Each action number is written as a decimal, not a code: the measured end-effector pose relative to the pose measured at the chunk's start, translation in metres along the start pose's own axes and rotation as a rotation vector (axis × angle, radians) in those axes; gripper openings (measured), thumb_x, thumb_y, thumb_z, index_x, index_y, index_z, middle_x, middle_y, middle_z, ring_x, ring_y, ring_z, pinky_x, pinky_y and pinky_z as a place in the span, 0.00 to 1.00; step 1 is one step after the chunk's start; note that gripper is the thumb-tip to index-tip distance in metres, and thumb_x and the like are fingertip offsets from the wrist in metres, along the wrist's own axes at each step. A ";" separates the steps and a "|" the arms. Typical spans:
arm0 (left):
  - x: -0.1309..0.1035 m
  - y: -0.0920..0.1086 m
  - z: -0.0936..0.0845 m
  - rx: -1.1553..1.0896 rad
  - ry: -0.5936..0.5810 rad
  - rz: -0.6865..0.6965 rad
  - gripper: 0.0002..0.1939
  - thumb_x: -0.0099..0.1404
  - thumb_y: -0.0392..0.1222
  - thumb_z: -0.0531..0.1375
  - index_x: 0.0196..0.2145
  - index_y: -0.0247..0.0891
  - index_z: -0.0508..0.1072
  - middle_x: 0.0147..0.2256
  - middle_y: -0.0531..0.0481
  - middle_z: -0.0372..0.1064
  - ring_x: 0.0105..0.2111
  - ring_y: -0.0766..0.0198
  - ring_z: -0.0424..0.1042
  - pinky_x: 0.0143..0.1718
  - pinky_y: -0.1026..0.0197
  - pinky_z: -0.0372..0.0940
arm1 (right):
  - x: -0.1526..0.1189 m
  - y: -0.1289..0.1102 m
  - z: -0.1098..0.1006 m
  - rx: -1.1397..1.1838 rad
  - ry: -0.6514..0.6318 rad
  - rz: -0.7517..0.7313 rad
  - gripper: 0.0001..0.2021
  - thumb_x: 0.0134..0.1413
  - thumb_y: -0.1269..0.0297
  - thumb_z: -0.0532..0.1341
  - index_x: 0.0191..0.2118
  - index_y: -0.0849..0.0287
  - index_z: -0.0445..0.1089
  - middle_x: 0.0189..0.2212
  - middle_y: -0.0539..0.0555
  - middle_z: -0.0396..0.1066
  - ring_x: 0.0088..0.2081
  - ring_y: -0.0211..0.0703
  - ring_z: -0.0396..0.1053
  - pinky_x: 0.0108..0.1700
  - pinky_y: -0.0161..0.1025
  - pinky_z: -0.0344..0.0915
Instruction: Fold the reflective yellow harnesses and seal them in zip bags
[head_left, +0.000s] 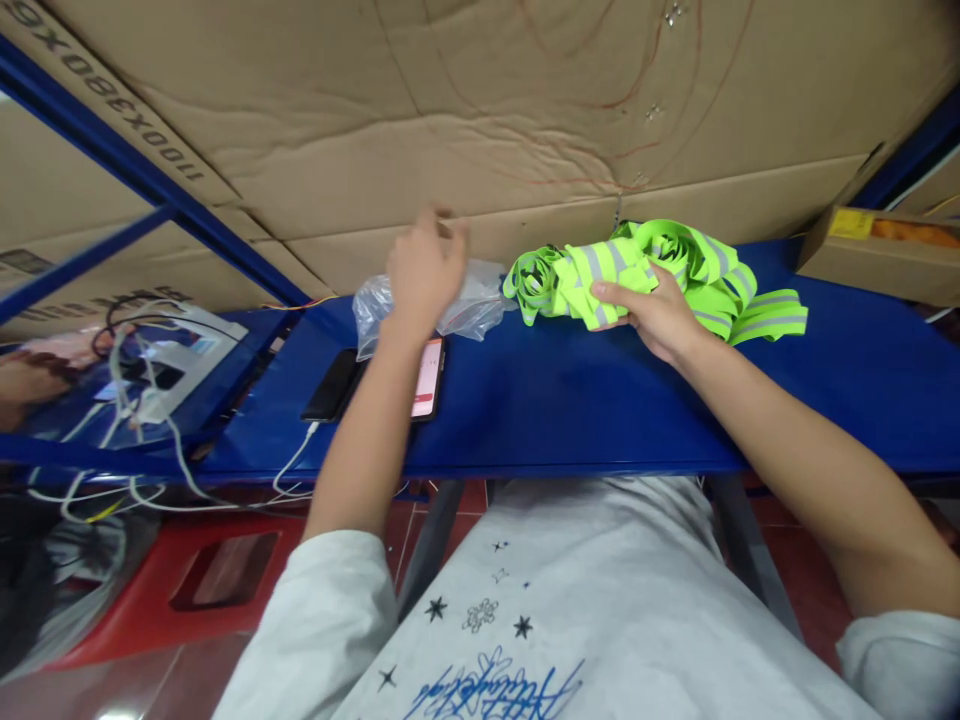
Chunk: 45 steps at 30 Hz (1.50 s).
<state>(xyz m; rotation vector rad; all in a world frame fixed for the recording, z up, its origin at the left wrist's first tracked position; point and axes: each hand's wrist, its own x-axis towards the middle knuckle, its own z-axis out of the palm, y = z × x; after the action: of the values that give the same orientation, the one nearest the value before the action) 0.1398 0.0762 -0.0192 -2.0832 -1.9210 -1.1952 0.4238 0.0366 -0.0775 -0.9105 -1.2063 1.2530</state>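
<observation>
My right hand (649,310) grips a folded bundle of neon yellow-green strap (600,275) with grey reflective stripes, thumb on top. More of the same strap (720,280) lies coiled and looped on the blue table behind and right of that hand. My left hand (429,262) is raised over a clear plastic bag (480,300), with its fingers apart and nothing visible between them. Partly covered by my left forearm, a phone with a lit screen (427,380) lies on the table, and a black device (331,385) with a white cable sits left of it.
The blue table (570,420) backs onto a large cardboard sheet (450,110). An open cardboard box (885,255) stands at the right. Tangled white cables (154,395) and another person's hand (34,385) are at the far left, above a red stool (180,580).
</observation>
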 end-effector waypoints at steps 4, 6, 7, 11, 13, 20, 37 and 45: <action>0.038 -0.069 -0.012 0.071 -0.068 -0.195 0.27 0.62 0.65 0.65 0.43 0.36 0.74 0.41 0.44 0.77 0.53 0.51 0.71 0.56 0.46 0.60 | 0.002 -0.002 -0.003 -0.003 0.023 -0.005 0.29 0.34 0.52 0.80 0.45 0.54 0.76 0.43 0.54 0.80 0.41 0.54 0.80 0.35 0.51 0.82; 0.047 -0.087 -0.013 0.059 -0.249 -0.284 0.25 0.61 0.64 0.67 0.33 0.36 0.73 0.28 0.50 0.71 0.44 0.55 0.72 0.52 0.48 0.62 | 0.001 -0.003 -0.003 0.004 0.018 -0.007 0.28 0.34 0.53 0.80 0.44 0.54 0.76 0.44 0.54 0.80 0.41 0.54 0.80 0.35 0.51 0.82; 0.050 -0.089 -0.015 0.054 -0.313 -0.309 0.24 0.62 0.61 0.67 0.30 0.35 0.72 0.24 0.53 0.67 0.38 0.59 0.71 0.49 0.50 0.64 | 0.000 -0.005 -0.002 0.013 0.017 -0.014 0.28 0.34 0.53 0.80 0.44 0.54 0.76 0.44 0.54 0.80 0.41 0.53 0.80 0.35 0.50 0.82; 0.043 -0.043 -0.034 0.103 -0.239 -0.061 0.11 0.67 0.45 0.62 0.34 0.32 0.75 0.24 0.56 0.66 0.29 0.70 0.64 0.42 0.59 0.64 | -0.003 -0.020 -0.002 0.058 0.033 -0.028 0.25 0.37 0.54 0.79 0.42 0.55 0.77 0.41 0.53 0.81 0.39 0.51 0.79 0.31 0.45 0.81; 0.020 0.003 -0.044 0.103 -0.222 0.116 0.07 0.65 0.40 0.63 0.37 0.34 0.77 0.29 0.54 0.71 0.30 0.68 0.67 0.41 0.59 0.64 | -0.010 -0.030 -0.001 0.062 0.052 -0.013 0.23 0.38 0.53 0.79 0.41 0.56 0.78 0.40 0.53 0.81 0.38 0.50 0.79 0.30 0.43 0.81; -0.110 0.111 -0.036 0.075 -0.072 1.361 0.21 0.70 0.46 0.65 0.59 0.43 0.73 0.59 0.44 0.71 0.58 0.56 0.71 0.59 0.55 0.67 | -0.080 -0.033 -0.027 0.032 0.270 0.092 0.23 0.39 0.53 0.79 0.43 0.55 0.79 0.39 0.52 0.81 0.33 0.45 0.78 0.24 0.36 0.75; -0.129 0.053 -0.018 -0.387 -0.685 0.316 0.22 0.67 0.53 0.68 0.56 0.47 0.72 0.46 0.49 0.80 0.41 0.60 0.80 0.41 0.59 0.75 | -0.170 -0.010 -0.079 0.007 0.248 0.237 0.17 0.39 0.53 0.79 0.37 0.48 0.79 0.32 0.54 0.78 0.28 0.52 0.74 0.27 0.47 0.75; -0.143 0.073 -0.019 -0.050 -0.644 0.624 0.22 0.74 0.48 0.61 0.63 0.44 0.67 0.61 0.41 0.71 0.60 0.52 0.72 0.59 0.45 0.69 | -0.154 -0.012 -0.057 -0.200 0.045 0.403 0.26 0.34 0.50 0.80 0.41 0.52 0.77 0.31 0.51 0.76 0.29 0.49 0.74 0.22 0.41 0.74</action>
<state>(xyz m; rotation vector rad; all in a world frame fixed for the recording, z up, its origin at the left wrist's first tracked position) 0.2062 -0.0671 -0.0551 -3.0133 -1.1767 -0.4719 0.4951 -0.1097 -0.1005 -1.3725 -1.1613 1.4335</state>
